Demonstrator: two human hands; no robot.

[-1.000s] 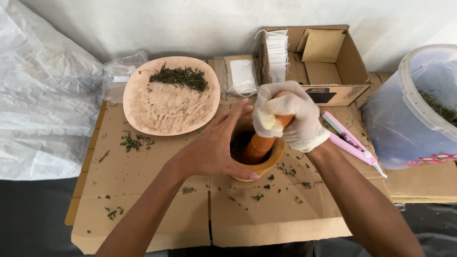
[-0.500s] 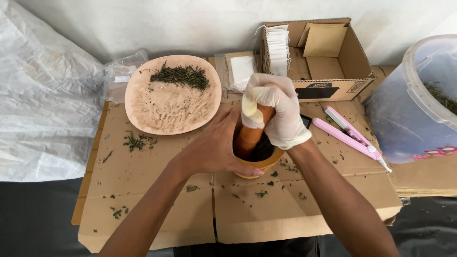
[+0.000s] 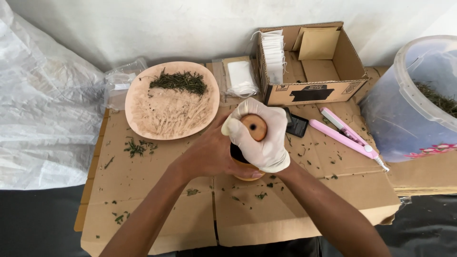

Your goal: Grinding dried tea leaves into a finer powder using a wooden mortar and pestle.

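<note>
My right hand (image 3: 261,143), in a white glove, grips a wooden pestle (image 3: 254,126) that stands nearly upright in a small wooden mortar (image 3: 247,175); the pestle's round top end faces the camera. My bare left hand (image 3: 209,153) wraps around the mortar's left side and holds it steady. The mortar stands on flattened cardboard (image 3: 157,209) strewn with green leaf bits. Most of the mortar and what is inside it is hidden by my hands.
A round wooden plate (image 3: 166,114) with dried green leaves sits at the back left. An open cardboard box (image 3: 328,90) holds white paper bags. A pink hand sealer (image 3: 345,138), a small black object (image 3: 296,126), a translucent bucket (image 3: 419,104) with leaves and a plastic sheet (image 3: 43,109) surround the mat.
The pestle has swung from leaning right, through leaning left, to nearly upright, with my gloved hand moving lower and left over the mortar. My left hand stays on the mortar.
</note>
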